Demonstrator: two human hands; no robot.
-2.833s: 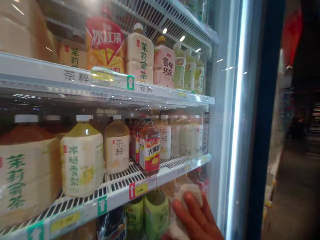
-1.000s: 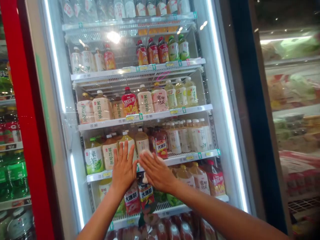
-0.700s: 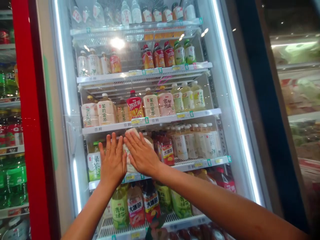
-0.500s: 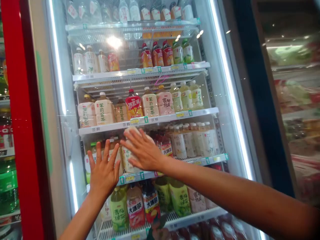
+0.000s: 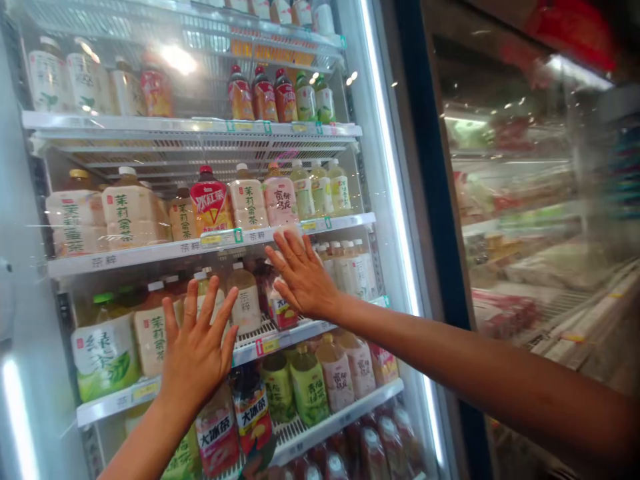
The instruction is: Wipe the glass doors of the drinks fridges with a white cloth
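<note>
I face a lit drinks fridge behind a glass door [image 5: 385, 220]. My left hand [image 5: 197, 350] lies flat on the glass with its fingers spread, over the second shelf from the bottom, in front of pale tea bottles [image 5: 150, 333]. My right hand [image 5: 303, 280] is also pressed flat on the glass, fingers stretched up and left, just under the middle shelf rail [image 5: 150, 252]. No cloth shows under the right palm. A small red-labelled bottle [image 5: 280, 310] stands behind the glass beside that hand.
Wire shelves hold rows of tea bottles, including a red-labelled one [image 5: 210, 207]. A dark blue door frame [image 5: 430, 200] borders the fridge on the right. Beyond it is another glass case with packaged goods [image 5: 540, 267].
The view has swung right and closer. My right hand slid right along the glass; the white cloth seen under it earlier no longer shows. My left hand moved lower and further from the right.
</note>
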